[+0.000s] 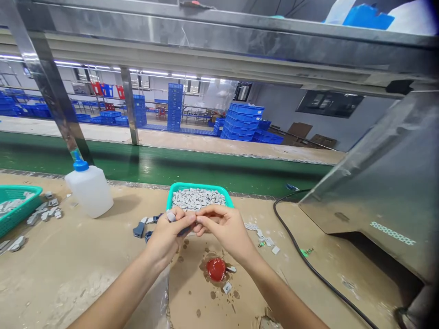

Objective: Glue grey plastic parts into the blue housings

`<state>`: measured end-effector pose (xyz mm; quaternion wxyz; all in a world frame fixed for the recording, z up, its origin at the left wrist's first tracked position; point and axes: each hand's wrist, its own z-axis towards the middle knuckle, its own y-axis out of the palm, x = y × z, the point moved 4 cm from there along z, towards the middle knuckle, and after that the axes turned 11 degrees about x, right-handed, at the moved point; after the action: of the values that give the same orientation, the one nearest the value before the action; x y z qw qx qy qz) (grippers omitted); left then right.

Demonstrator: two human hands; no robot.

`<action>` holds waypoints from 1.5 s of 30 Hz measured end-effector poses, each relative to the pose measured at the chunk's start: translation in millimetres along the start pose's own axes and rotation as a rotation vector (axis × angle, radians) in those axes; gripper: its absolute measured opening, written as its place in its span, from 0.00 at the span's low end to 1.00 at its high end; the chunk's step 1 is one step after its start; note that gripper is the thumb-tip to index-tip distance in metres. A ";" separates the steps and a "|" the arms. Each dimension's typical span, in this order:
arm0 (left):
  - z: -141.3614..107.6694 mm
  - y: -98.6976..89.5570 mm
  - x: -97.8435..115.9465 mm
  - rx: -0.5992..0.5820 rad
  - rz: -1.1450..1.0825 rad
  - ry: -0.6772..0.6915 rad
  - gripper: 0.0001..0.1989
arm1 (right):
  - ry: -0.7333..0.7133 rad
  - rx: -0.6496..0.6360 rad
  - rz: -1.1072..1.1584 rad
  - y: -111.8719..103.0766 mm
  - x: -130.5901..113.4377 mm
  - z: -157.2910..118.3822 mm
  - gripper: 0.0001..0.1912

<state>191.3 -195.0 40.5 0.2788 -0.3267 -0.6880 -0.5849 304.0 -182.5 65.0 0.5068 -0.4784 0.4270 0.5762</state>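
My left hand [168, 235] and my right hand [224, 228] meet in front of a green basket [169, 197] of small grey plastic pieces [199, 197]. The left fingers are closed around a dark blue plastic part [185, 231], mostly hidden by them. A light grey piece [170, 216] also shows at the left index finger. Thumb and fingers of my right hand pinch together at the left fingertips, and what lies between them is too hidden to name. Left of the hands lie several loose dark blue parts [139, 230]. Below them sits a small round red dish [216, 269], with wet spots around it.
A white bottle with a blue cap [89, 191] stands at left, beside another green basket [20, 214] and scattered grey pieces. A black cable [298, 246] crosses the right side near a metal housing [380, 183]. Behind the bench runs a green conveyor belt [154, 160].
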 end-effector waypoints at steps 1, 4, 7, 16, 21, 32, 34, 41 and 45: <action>0.6 -2.7 0.0 0.032 -0.077 -0.057 0.16 | -0.051 -0.019 -0.050 2.7 -3.1 -0.1 0.03; -0.3 -12.1 1.3 0.196 -0.246 -0.189 0.13 | -0.283 -0.064 -0.342 13.3 -15.5 -1.9 0.06; -3.3 -17.3 3.6 0.262 -0.337 -0.223 0.13 | -0.613 -0.072 -0.626 24.3 -28.0 -7.0 0.08; -10.1 -21.8 -0.7 0.198 -0.301 -0.261 0.07 | -1.043 -0.130 -0.983 34.0 -25.6 -27.7 0.13; -7.1 -22.5 -12.2 0.181 -0.319 -0.308 0.07 | -1.017 -0.185 -0.950 33.2 -18.3 -23.6 0.13; -10.3 -40.2 -16.1 0.226 -0.174 -0.307 0.17 | -0.343 0.259 -0.525 -80.0 19.3 -35.0 0.02; -11.5 -41.7 -15.4 0.244 -0.075 -0.230 0.17 | -0.303 0.263 -0.528 -79.6 38.7 -51.9 0.03; -14.4 -41.7 -22.7 0.236 -0.013 -0.282 0.20 | -0.424 0.171 -0.630 -61.0 45.6 -77.6 0.07; -15.5 -42.7 -26.2 0.342 0.021 -0.275 0.27 | -0.466 0.183 -0.697 -60.6 44.1 -77.6 0.07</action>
<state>174.7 -217.9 -3.6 0.2398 -0.3587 -0.8052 -0.4067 372.1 -243.1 7.3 0.7945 -0.4040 0.1636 0.4229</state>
